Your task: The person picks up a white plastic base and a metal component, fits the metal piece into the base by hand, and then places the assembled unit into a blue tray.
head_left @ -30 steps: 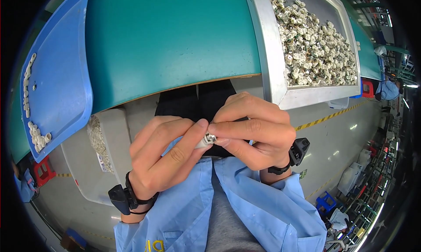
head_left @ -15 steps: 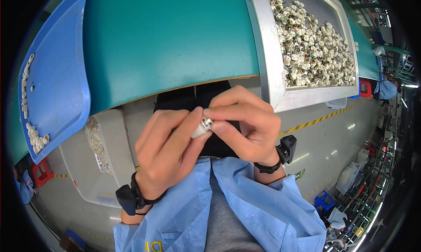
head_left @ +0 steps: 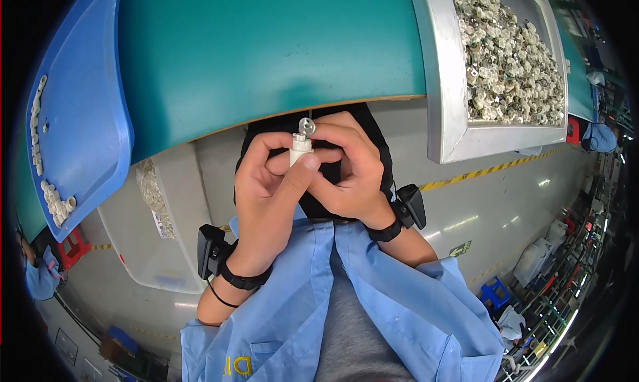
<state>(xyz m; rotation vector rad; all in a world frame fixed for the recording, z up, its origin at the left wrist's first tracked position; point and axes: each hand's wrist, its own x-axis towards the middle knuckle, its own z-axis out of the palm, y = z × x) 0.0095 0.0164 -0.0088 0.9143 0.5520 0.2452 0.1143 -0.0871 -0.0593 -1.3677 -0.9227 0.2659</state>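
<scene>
White cylinder (head_left: 301,157), pinched in left grip (head_left: 263,190), shiny end (head_left: 307,126) projecting

Green-topped workbench (head_left: 266,42), one tray on each side
So the bench has a blue plastic tray (head_left: 86,96) on its left and a metal-framed tray (head_left: 459,140) on its right, overhanging the front edge. Grey floor (head_left: 406,142) below's got yellow-and-black striped tape (head_left: 489,170) on it.

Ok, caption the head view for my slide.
Left hand holding a white cylindrical part, right hand alongside, near a green tabletop.
</scene>
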